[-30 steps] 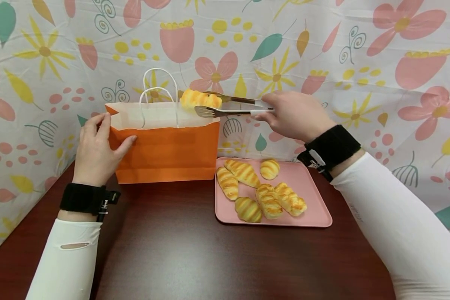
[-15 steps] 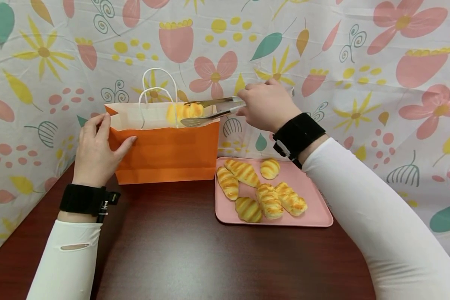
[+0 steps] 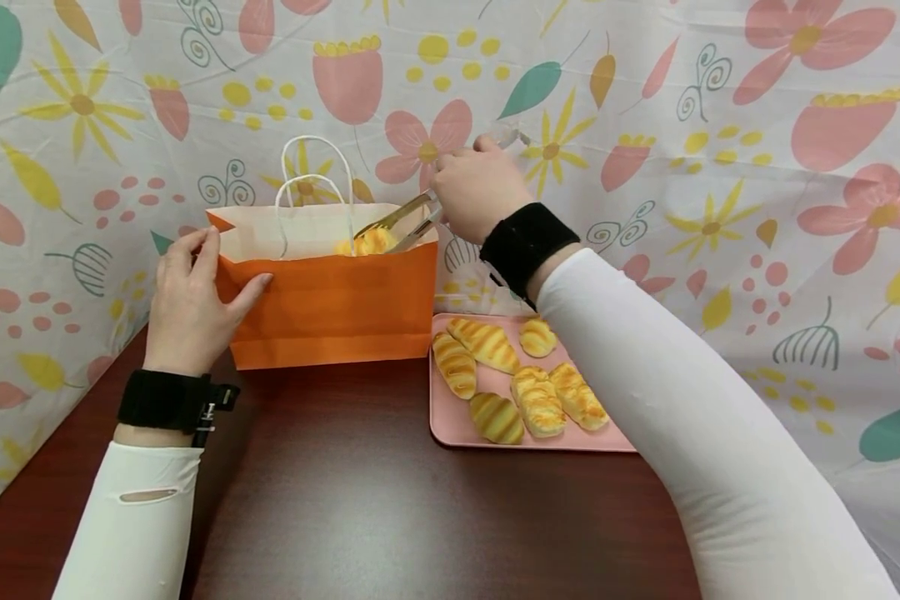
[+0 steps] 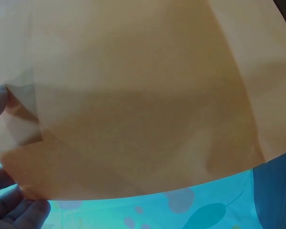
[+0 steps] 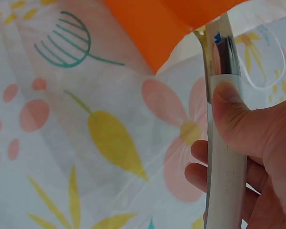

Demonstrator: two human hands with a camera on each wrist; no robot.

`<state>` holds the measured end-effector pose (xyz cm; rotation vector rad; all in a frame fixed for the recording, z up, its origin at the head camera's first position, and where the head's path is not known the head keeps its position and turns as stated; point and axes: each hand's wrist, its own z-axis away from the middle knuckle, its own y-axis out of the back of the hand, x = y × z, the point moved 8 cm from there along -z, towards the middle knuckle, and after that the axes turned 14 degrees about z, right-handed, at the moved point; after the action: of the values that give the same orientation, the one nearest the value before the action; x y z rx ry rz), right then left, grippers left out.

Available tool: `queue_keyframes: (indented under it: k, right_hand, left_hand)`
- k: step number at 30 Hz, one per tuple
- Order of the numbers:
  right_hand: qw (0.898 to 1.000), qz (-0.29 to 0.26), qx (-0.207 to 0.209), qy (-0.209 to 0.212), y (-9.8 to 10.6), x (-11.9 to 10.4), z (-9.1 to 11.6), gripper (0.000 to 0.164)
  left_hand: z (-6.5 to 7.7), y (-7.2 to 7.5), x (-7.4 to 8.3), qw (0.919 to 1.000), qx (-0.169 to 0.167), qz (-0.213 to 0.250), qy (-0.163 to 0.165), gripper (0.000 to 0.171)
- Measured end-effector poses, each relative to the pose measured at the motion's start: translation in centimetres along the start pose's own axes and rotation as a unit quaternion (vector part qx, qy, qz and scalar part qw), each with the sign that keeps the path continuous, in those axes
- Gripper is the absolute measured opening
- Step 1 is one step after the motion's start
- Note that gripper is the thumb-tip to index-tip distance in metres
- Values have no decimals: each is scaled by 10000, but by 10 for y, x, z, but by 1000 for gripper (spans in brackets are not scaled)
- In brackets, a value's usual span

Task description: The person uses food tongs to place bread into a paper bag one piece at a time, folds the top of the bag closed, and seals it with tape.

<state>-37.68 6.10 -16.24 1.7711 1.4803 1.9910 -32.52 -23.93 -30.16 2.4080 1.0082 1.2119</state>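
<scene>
An orange paper bag [image 3: 330, 308] with white twisted handles stands upright at the back left. My left hand [image 3: 187, 304] holds its left side, thumb on the front panel and fingers round the side edge. Metal tongs [image 3: 403, 218] are gripped in my right hand [image 3: 483, 190] above the bag's right end, their tips slanting down into the mouth. Between the tips is a yellow bread roll [image 3: 371, 241], its lower part hidden behind the front panel. In the right wrist view, thumb and fingers wrap the tongs' pale handle [image 5: 226, 143].
Right of the bag, a pink tray [image 3: 447, 427] bears several bread pieces, among them a striped long roll [image 3: 484, 345] and a small round bun [image 3: 537, 337]. My right sleeve [image 3: 630, 375] covers its right part. A floral cloth [image 3: 720, 167] hangs behind the dark wooden table [image 3: 360, 500].
My right hand has moved left with the tongs and tilted them downward. The bread roll has gone from above the bag's right end down into its mouth. The left hand stays on the bag.
</scene>
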Motion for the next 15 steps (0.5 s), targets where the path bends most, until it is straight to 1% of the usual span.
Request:
queue_keyframes:
  k: [2,5,8,11,15]
  right_hand:
    - [9999,79,-76,77,2,-9,-7,24]
    - [9995,168,-233,158,3,-21,-17,30]
    - [9981,247,-512,223,2,-31,-25,34]
    - [9960,363,-756,297,1,-41,-33,33]
    - [9944,469,-884,345,0,-52,-42,32]
  left_hand:
    - [0,0,0,10000,-20,-7,34,86]
    - [0,0,0,10000,-7,8,33,86]
    - [0,1,1,10000,19,14,-16,85]
    - [-1,0,2,10000,20,3,-17,85]
    - [-1,0,3,10000,30,-1,-6,85]
